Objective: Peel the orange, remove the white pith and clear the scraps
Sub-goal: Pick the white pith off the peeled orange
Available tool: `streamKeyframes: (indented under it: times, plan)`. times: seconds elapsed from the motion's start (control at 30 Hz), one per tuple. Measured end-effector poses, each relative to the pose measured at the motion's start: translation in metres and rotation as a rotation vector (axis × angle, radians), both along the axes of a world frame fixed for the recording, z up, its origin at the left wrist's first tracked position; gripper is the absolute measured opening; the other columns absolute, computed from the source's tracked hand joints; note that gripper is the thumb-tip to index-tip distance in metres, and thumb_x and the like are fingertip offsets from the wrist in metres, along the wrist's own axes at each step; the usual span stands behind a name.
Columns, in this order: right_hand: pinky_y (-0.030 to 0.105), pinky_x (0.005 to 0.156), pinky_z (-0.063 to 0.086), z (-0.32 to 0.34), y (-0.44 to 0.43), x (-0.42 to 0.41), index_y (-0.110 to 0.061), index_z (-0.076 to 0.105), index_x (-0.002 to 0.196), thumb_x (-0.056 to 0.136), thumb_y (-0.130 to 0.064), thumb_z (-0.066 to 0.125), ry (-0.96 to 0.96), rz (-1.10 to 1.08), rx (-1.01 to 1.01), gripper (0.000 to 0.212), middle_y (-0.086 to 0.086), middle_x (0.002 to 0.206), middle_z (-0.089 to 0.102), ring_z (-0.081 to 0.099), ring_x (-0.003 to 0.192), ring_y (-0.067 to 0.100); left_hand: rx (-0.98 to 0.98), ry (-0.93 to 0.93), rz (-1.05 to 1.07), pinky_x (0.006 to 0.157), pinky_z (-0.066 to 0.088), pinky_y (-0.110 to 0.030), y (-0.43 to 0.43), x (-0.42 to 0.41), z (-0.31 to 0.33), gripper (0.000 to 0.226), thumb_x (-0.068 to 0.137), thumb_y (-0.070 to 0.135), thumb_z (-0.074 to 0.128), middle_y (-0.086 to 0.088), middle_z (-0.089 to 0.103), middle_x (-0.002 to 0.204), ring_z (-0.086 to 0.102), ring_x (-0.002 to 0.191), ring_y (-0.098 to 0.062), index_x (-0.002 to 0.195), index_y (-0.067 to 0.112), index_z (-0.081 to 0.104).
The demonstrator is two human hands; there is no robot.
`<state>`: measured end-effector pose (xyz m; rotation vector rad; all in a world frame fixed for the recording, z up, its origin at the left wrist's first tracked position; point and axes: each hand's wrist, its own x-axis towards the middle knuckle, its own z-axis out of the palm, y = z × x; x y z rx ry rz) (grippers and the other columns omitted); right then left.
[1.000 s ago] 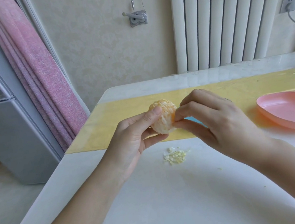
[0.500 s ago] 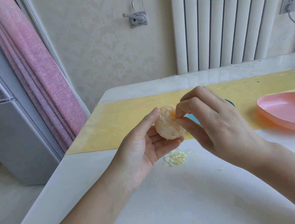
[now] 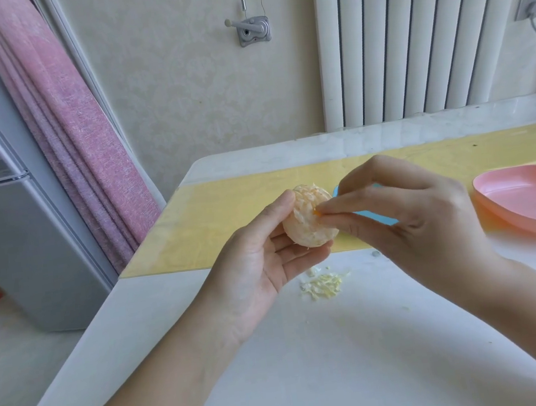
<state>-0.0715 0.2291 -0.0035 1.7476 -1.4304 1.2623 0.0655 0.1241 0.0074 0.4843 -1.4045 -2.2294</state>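
Observation:
A peeled orange, pale with white pith over most of it, is held above the table by my left hand, thumb on its left side and fingers cupped beneath. My right hand reaches in from the right. Its thumb and forefinger pinch a bit of pith on the orange's right face. A small heap of white and yellow pith scraps lies on the white table right below the orange.
A pink oval plate sits at the right on the yellow mat. A blue object shows partly behind my right hand. A fridge and a pink curtain stand left of the table; a radiator is behind it.
My left hand has turned the orange and now cups it lower in the palm. My right fingers have shifted from the orange's top right to its right face.

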Motion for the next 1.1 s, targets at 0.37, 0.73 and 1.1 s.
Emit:
streamKeyframes:
  times: [0.37, 0.73, 1.1]
  plan:
    - [0.02, 0.074, 0.038, -0.0006, -0.0063, 0.0015, 0.002, 0.065, 0.088, 0.093, -0.008, 0.055, 0.218, -0.113, 0.035, 0.015, 0.012, 0.086, 0.057, 0.051, 0.073, 0.027, -0.019, -0.008, 0.012, 0.066, 0.058, -0.023, 0.0044, -0.0004, 0.0015, 0.02, 0.07, 0.032, 0.066, -0.008, 0.072, 0.079, 0.071, 0.076, -0.019, 0.07, 0.017, 0.08]
    - [0.021, 0.072, 0.038, -0.0026, -0.0078, 0.0013, 0.002, 0.061, 0.089, 0.094, -0.01, 0.051, 0.182, -0.106, 0.1, 0.016, 0.01, 0.086, 0.055, 0.049, 0.075, 0.025, 0.06, 0.001, 0.021, 0.065, 0.059, -0.023, 0.0069, -0.0019, -0.0003, 0.021, 0.072, 0.032, 0.067, -0.009, 0.073, 0.084, 0.071, 0.082, -0.022, 0.072, 0.016, 0.08]
    - [0.023, 0.072, 0.04, -0.005, -0.008, 0.0, -0.001, 0.059, 0.089, 0.093, -0.009, 0.053, 0.184, -0.078, 0.154, 0.011, 0.007, 0.087, 0.055, 0.049, 0.078, 0.022, 0.13, 0.009, 0.037, 0.066, 0.06, -0.024, 0.0039, -0.0021, -0.0011, 0.024, 0.076, 0.032, 0.066, -0.011, 0.073, 0.084, 0.07, 0.088, -0.027, 0.07, 0.012, 0.078]
